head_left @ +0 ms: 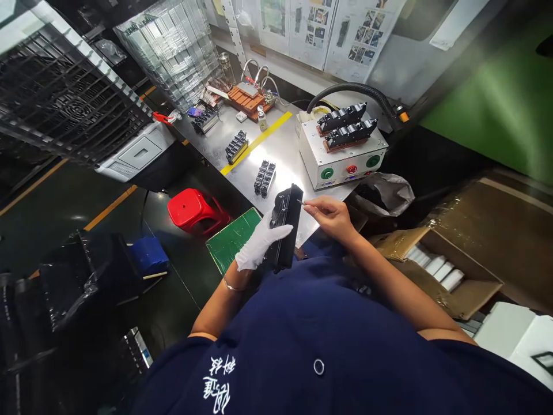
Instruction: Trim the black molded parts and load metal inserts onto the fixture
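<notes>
In a white glove, my left hand (264,241) grips a long black plastic part (288,227) and holds it tilted in front of my body. My bare right hand (332,218) is closed in a pinch at the part's right side. A thin, small piece (301,202) pokes out from its fingertips toward the part's edge; its kind is too small to make out. Just beyond the part, a pair of small black ribbed parts (265,178) lies on the metal table (287,164).
A white control box (341,162) with buttons carries two black parts (351,134). Further back are a small bottle (262,118) and an orange-brown fixture (250,102). A red stool (194,210) stands left, an open cardboard box (466,288) right.
</notes>
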The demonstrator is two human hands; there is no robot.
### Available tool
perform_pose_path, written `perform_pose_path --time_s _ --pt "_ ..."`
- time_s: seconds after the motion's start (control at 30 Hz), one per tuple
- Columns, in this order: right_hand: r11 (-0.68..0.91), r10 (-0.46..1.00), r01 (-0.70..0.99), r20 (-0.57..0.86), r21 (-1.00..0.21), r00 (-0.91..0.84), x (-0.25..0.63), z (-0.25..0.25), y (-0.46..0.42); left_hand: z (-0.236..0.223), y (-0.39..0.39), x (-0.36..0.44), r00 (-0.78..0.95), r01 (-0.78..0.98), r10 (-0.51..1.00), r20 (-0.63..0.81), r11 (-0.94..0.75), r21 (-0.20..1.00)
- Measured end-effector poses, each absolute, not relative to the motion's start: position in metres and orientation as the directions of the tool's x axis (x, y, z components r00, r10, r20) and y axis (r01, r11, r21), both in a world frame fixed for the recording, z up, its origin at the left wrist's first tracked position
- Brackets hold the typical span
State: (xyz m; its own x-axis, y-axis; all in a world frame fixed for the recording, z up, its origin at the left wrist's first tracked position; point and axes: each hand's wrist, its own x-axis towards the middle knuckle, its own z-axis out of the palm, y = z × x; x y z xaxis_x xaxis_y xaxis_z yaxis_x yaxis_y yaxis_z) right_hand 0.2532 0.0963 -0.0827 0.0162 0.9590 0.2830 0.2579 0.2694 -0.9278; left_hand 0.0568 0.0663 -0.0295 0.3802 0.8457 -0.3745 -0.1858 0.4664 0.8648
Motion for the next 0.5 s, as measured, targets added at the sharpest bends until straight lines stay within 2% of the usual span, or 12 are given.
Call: perform_pose_path --time_s 0.13,0.23,0.33,0.43,0.5 --pt "0.142 0.971 0.308 0.193 -0.941 0.143 0.267 -0.095 0.119 -0.024 0.066 0.046 0.593 -0.147 0.715 -0.370 0.548 0.823" --pt "0.115 0.982 0.298 0.155 -0.948 0.112 0.280 -0.087 0.118 -0.026 0.066 0.030 0.643 -0.130 0.633 -0.432 0.646 0.752" --pt "0.203 0.976 0.305 0.165 -0.931 -0.144 0.289 -0.062 0.106 -0.030 0.061 0.010 0.712 -0.081 0.511 -0.482 0.741 0.666" --pt "0.295 0.890 0.299 0.147 -0.908 -0.432 0.294 -0.036 0.095 -0.035 0.047 -0.005 0.770 -0.008 0.395 -0.501 0.791 0.611" --pt "0.332 0.830 0.299 0.126 -0.895 -0.543 0.296 -0.025 0.091 -0.039 0.036 -0.012 0.739 0.015 0.437 -0.513 0.750 0.661"
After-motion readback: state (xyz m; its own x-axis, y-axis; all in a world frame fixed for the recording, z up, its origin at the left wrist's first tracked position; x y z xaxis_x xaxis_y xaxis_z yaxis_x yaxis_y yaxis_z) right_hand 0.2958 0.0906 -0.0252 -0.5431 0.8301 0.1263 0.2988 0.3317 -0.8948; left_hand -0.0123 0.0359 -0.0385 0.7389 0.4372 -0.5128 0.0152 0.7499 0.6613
